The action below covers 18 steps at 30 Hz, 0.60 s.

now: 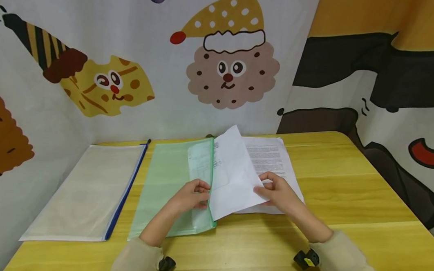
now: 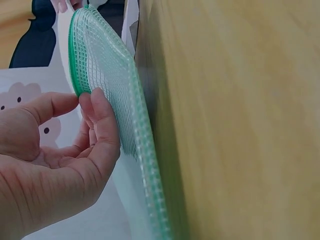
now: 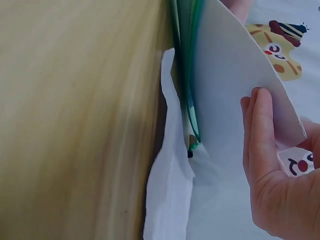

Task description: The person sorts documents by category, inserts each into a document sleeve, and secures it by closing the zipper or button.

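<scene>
My left hand (image 1: 191,195) pinches the open edge of a green mesh zipper pouch (image 1: 167,169); in the left wrist view, thumb and fingertips meet on the green zipper edge (image 2: 74,65). A white sheet of paper (image 1: 233,173) is partly inside the pouch, its left part showing through the green plastic. Its right corner is held by my right hand (image 1: 276,192), thumb on one face and fingers behind, as the right wrist view shows. Under that sheet, to the right, a printed paper stack (image 1: 274,163) lies on the table.
A clear zipper pouch with a blue edge (image 1: 89,190) lies at the left of the wooden table (image 1: 346,191). Behind the table hangs a curtain (image 1: 133,37) with cartoon figures. Each beige sleeve has a small black device near its cuff.
</scene>
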Tool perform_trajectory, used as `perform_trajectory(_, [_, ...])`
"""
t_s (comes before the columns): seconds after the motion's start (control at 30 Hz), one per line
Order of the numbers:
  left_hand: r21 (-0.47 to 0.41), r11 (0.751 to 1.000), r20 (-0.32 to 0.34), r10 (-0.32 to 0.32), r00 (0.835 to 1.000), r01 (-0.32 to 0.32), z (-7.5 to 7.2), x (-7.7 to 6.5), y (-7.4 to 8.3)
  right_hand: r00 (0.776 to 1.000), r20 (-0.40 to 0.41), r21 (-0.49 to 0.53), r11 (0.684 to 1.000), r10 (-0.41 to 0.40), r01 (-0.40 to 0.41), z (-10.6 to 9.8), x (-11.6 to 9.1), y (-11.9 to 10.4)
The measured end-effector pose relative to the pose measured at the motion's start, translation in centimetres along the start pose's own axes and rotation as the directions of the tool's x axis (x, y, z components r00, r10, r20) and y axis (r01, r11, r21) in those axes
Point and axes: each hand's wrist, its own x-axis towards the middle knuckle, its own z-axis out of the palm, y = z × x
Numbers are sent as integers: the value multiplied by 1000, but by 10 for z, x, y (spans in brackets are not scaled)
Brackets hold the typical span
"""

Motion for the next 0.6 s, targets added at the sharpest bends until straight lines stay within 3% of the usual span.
perform_trajectory(0.6, [-12, 1000, 9, 16, 1000, -16, -2, 0, -2, 995, 100, 89, 996, 2, -11, 22, 6, 6])
